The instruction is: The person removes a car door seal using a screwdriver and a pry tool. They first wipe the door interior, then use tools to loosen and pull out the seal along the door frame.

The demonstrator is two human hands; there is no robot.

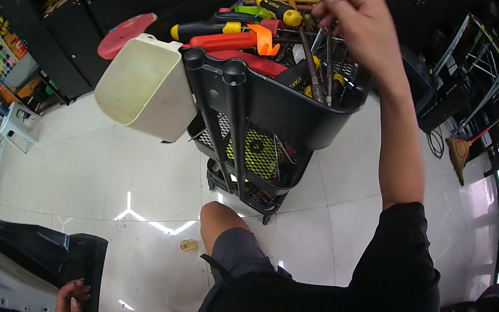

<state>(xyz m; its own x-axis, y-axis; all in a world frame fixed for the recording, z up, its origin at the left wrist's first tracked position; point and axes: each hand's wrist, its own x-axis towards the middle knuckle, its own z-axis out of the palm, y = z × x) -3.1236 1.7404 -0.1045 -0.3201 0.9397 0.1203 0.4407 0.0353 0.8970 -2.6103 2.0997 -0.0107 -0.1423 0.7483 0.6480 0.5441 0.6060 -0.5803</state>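
Note:
My right hand [357, 27] hovers over the top tray [294, 111] of a black rolling cart, its fingers bent and apart, with nothing visible held in it. Below the fingers stand long dark metal rods [311, 62]. A black-and-yellow screwdriver [279, 11] lies beside the fingertips. Red-handled tools [224, 41], an orange clip-like piece [264, 40] and several other hand tools crowd the tray. At the lower left, my left hand [71, 302] is loosely curled beside a black-edged panel [52, 243]; no object shows in it. Its wrist is cut off by the frame edge.
A cream plastic bin [144, 87] hangs on the cart's left side, near a red stool seat [125, 35]. Lower cart shelves hold a yellow-green mesh-covered item [256, 150]. A small yellowish fitting [188, 245] lies on the tiled floor. A broom [458, 157] stands right.

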